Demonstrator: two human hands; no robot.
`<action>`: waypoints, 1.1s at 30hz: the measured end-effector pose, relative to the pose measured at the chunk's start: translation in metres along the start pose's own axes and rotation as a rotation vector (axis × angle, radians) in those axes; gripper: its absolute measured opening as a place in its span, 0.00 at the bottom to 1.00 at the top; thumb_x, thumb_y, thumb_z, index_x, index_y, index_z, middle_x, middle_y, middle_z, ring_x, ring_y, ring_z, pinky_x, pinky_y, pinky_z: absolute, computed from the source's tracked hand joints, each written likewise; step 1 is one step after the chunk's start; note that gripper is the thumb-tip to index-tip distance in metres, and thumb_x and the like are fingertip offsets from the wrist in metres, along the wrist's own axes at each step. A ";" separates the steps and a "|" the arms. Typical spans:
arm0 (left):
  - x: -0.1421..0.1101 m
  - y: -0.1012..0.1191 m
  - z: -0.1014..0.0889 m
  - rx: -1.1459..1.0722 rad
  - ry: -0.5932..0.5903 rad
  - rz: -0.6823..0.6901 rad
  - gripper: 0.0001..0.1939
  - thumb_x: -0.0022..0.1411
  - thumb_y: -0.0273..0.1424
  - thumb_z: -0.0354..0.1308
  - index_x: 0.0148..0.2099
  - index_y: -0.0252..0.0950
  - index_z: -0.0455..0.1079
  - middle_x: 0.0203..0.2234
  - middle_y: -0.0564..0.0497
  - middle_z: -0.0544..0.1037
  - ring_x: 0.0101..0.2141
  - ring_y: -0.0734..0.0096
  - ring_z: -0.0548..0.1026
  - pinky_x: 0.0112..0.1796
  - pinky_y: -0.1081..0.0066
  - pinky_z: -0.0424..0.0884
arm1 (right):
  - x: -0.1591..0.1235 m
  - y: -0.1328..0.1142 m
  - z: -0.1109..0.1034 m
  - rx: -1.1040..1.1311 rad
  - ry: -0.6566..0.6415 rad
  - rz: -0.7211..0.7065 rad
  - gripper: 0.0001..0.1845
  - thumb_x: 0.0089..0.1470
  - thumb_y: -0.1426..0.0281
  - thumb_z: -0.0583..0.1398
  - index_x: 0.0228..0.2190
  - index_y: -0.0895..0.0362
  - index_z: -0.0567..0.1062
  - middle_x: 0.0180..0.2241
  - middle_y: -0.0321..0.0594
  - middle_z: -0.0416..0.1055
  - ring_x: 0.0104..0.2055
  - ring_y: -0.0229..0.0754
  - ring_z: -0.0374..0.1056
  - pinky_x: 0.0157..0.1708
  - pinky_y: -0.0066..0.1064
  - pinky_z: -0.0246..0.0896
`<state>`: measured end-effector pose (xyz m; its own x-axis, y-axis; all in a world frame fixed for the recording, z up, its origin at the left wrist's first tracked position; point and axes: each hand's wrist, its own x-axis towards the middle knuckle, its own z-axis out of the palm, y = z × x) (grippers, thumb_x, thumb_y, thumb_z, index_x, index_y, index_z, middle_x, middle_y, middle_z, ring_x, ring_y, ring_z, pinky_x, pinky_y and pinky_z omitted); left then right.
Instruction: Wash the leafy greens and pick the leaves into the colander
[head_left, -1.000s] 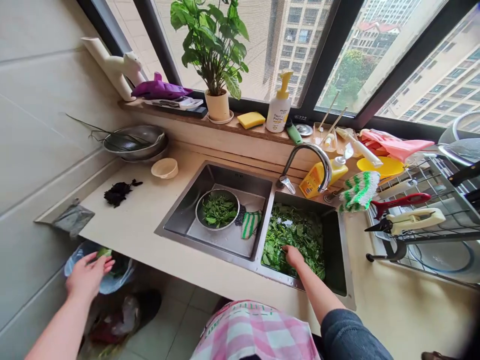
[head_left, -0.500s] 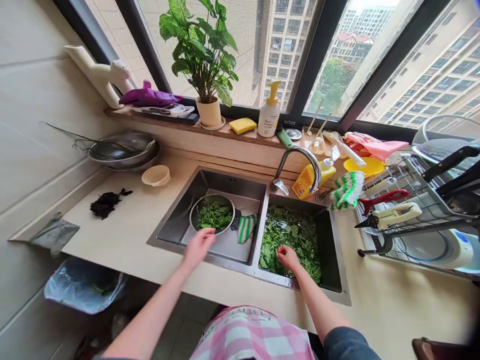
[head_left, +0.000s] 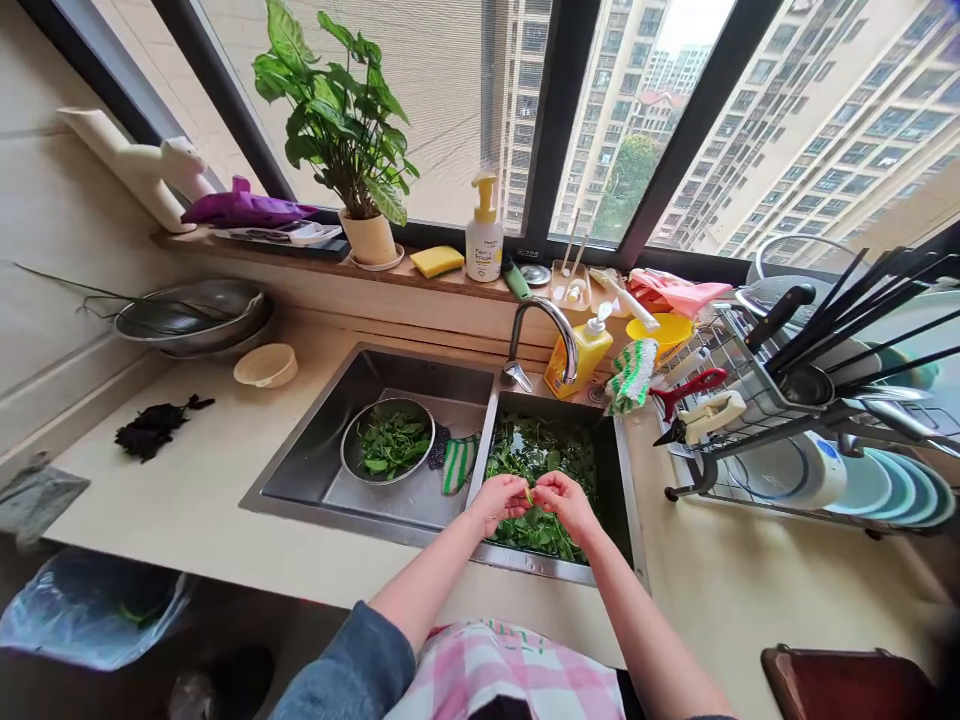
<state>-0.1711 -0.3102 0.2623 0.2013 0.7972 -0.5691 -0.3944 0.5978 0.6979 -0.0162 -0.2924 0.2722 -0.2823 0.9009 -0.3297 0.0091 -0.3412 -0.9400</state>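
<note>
Over the right basin (head_left: 630, 520), my left hand (head_left: 501, 502) and my right hand (head_left: 568, 503) meet, fingertips nearly touching. Both pinch a small piece of green vegetable (head_left: 529, 495) between them. Below them, loose leafy greens (head_left: 551, 540) lie in water and fill much of that basin. In the left basin (head_left: 300, 475) stands a round metal strainer or bowl (head_left: 343, 455) with more leafy greens (head_left: 394, 440) in it. A green-and-white striped cloth (head_left: 459, 464) lies beside it, next to a dark scrubber (head_left: 439, 447).
The faucet (head_left: 544, 310) arches behind the basins, beside a yellow bottle (head_left: 577, 360). On the right stands a dish rack (head_left: 739, 385) with knives and plates. A lined bin (head_left: 90, 620) is at lower left. A small beige bowl (head_left: 265, 366) and dark clump (head_left: 150, 430) rest on the counter (head_left: 202, 480).
My left hand has moved right from beside the strainer to meet my right hand over the greens. The view has turned to the right.
</note>
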 end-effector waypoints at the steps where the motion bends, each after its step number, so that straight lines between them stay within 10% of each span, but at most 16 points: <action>1: -0.001 0.001 0.000 -0.069 -0.002 -0.027 0.13 0.48 0.35 0.63 0.32 0.32 0.66 0.22 0.51 0.74 0.24 0.75 0.73 0.27 0.75 0.67 | -0.001 0.000 -0.003 0.011 0.011 -0.013 0.17 0.37 0.58 0.65 0.25 0.56 0.70 0.24 0.36 0.71 0.26 0.37 0.65 0.24 0.27 0.56; 6: -0.004 0.002 -0.004 -0.328 -0.001 -0.105 0.07 0.54 0.29 0.59 0.34 0.31 0.66 0.20 0.51 0.73 0.22 0.75 0.73 0.25 0.77 0.69 | -0.004 -0.004 -0.008 -0.122 -0.113 -0.173 0.18 0.47 0.55 0.58 0.29 0.58 0.72 0.32 0.41 0.72 0.36 0.41 0.66 0.38 0.32 0.59; 18: -0.003 0.000 0.000 -0.236 0.147 0.061 0.07 0.54 0.28 0.58 0.31 0.32 0.62 0.23 0.49 0.75 0.25 0.75 0.75 0.28 0.77 0.71 | 0.000 0.009 0.007 -0.726 0.009 -0.352 0.09 0.51 0.65 0.52 0.26 0.55 0.69 0.22 0.33 0.67 0.23 0.34 0.59 0.25 0.25 0.53; 33: -0.002 0.007 0.002 0.075 0.121 0.097 0.15 0.45 0.38 0.63 0.30 0.33 0.66 0.20 0.54 0.72 0.20 0.80 0.68 0.23 0.79 0.61 | 0.003 0.007 0.008 -0.288 -0.069 -0.273 0.11 0.51 0.61 0.52 0.27 0.56 0.65 0.24 0.34 0.68 0.27 0.35 0.63 0.27 0.26 0.56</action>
<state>-0.1727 -0.3073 0.2692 0.0542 0.8383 -0.5426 -0.3377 0.5267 0.7801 -0.0246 -0.2939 0.2651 -0.3748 0.9247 -0.0665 0.1906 0.0067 -0.9816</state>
